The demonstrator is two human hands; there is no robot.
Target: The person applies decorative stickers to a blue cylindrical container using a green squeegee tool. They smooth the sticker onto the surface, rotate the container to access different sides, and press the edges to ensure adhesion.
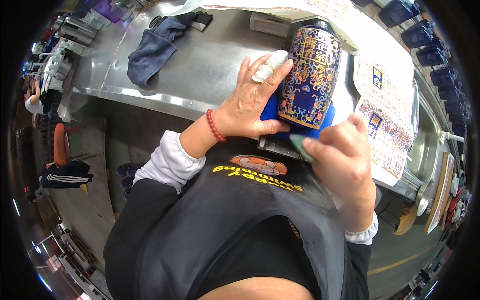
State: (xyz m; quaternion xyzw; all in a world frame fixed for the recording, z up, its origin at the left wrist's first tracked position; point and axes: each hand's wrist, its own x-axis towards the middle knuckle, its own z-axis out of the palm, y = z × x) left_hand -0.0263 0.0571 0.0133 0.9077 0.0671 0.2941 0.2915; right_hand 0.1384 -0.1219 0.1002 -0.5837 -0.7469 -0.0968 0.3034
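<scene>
A dark blue bottle (310,80) with a gold and coloured floral pattern lies on a bright blue cloth or pad (327,120) at the metal table's front edge. My left hand (247,102) is at its left side, fingers spread. The index fingertip meets the bottle's side and the thumb stretches along its near end. White coverings (272,65) wrap fingers of this hand. My right hand (345,155), slightly blurred, is closed on a flat green piece (301,146) just below the bottle's near end. Whether that piece touches the bottle, I cannot tell.
A grey-blue cloth (152,50) lies on the metal table (200,65) to the left. Printed patterned sheets (385,120) lie at right, beside a metal sink (430,120). Several dark blue containers (417,37) line the far right. A metal jug (77,30) stands far left.
</scene>
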